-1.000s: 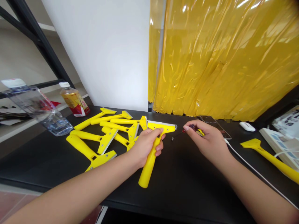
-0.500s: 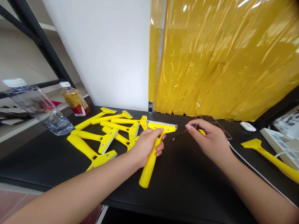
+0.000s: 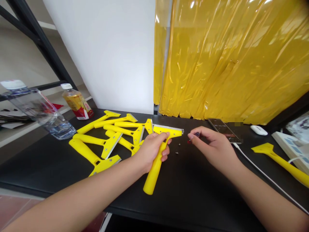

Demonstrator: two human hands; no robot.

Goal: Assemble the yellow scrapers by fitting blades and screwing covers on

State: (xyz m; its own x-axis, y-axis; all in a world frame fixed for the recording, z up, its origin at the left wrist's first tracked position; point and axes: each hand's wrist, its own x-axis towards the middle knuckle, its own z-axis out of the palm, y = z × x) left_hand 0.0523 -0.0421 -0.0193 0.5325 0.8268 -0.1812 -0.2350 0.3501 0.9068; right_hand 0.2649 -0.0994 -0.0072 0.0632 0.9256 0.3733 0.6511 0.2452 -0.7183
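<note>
My left hand (image 3: 151, 149) is wrapped round the neck of a yellow scraper (image 3: 154, 174), its metal-edged head pointing away and its handle towards me. To the right, my right hand (image 3: 210, 140) pinches a small screwdriver (image 3: 197, 134) with a dark and red handle; its shaft is hard to make out. Two tiny screws lie on the black table between the hands, one (image 3: 179, 144) behind the other (image 3: 177, 153). Left of my left hand, several yellow scrapers (image 3: 112, 145) lie in a loose, overlapping group.
A clear bottle (image 3: 45, 112) and a red-and-gold bottle (image 3: 77, 103) stand at the left. At the right are a phone (image 3: 224, 130) with a white cable, a white case (image 3: 259, 130), a yellow handle (image 3: 285, 162) and a power strip (image 3: 289, 153).
My right hand has drawn slightly back with the screwdriver. A second screw now shows on the table, and more of the phone is visible. My left hand keeps its hold on the scraper.
</note>
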